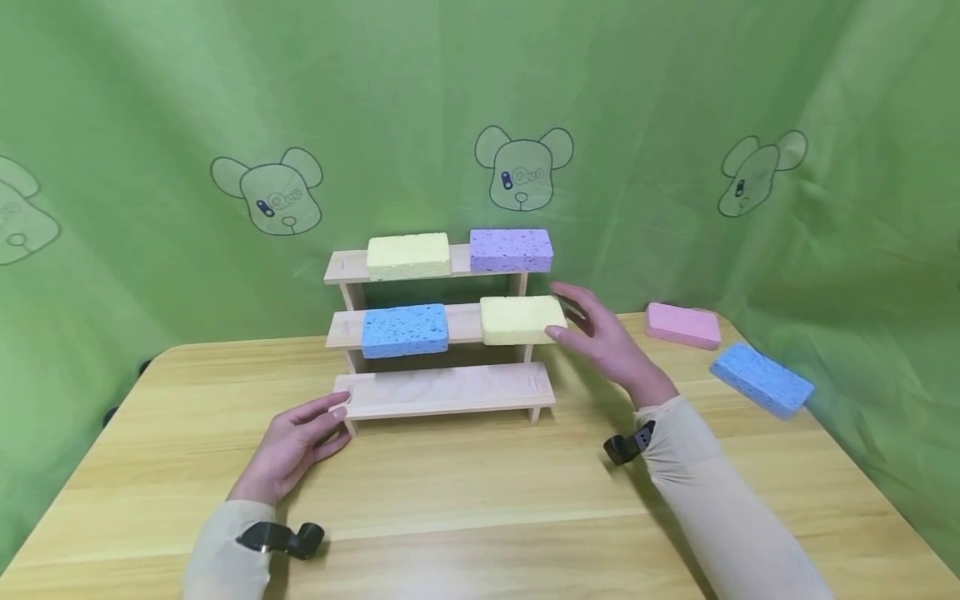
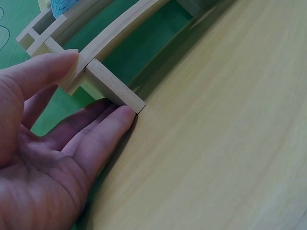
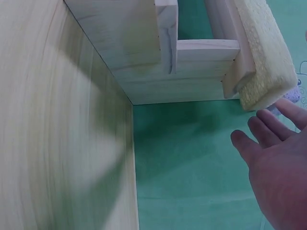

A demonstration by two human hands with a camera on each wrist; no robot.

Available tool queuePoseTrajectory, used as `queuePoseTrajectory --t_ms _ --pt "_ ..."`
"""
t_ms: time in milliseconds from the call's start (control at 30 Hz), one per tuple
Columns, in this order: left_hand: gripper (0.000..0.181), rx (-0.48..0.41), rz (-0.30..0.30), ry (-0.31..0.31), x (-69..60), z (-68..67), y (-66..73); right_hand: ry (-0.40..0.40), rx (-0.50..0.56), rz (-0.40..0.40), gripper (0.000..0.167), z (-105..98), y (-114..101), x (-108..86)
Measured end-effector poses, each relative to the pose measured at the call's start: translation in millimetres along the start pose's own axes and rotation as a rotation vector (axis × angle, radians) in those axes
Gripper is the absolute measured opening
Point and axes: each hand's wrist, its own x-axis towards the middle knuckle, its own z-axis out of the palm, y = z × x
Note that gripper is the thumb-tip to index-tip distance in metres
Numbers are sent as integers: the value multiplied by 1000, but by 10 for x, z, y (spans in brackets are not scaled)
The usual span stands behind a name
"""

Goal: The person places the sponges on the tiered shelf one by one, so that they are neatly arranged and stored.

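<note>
A three-tier wooden display rack [image 1: 450, 392] stands on the table. My left hand [image 1: 296, 446] holds the left end of its lowest step. In the left wrist view, the thumb lies on the step and the fingers [image 2: 103, 136] rest against the leg. My right hand [image 1: 603, 342] is at the right end of a yellow sponge [image 1: 522, 320] on the middle step, fingers spread and relaxed. The right wrist view has these fingertips at the sponge's end [image 3: 268, 62]; whether they touch cannot be told. Left of it sits a blue sponge [image 1: 405, 330].
The top step bears another yellow sponge [image 1: 408, 256] and a purple sponge [image 1: 511, 250]. A pink sponge [image 1: 682, 325] and a second blue sponge [image 1: 761, 380] lie at the table's right edge. A green curtain [image 1: 405, 100] hangs behind the wooden table [image 1: 465, 508].
</note>
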Motion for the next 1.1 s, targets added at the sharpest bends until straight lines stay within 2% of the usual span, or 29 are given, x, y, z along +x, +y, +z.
queuePoseTrajectory --t_ms 233,467,800,1100 --pt "37 -1 3 -5 -1 -2 7 31 -96 -34 46 -99 -79 -91" --pt "40 4 2 -14 -8 3 21 81 -141 -41 39 -242 -168 -237" --pt "41 16 3 -15 -24 9 28 111 -236 -13 37 -457 -146 -454" --pt "41 13 0 -12 -22 14 23 130 -306 61 49 -630 -133 -626"
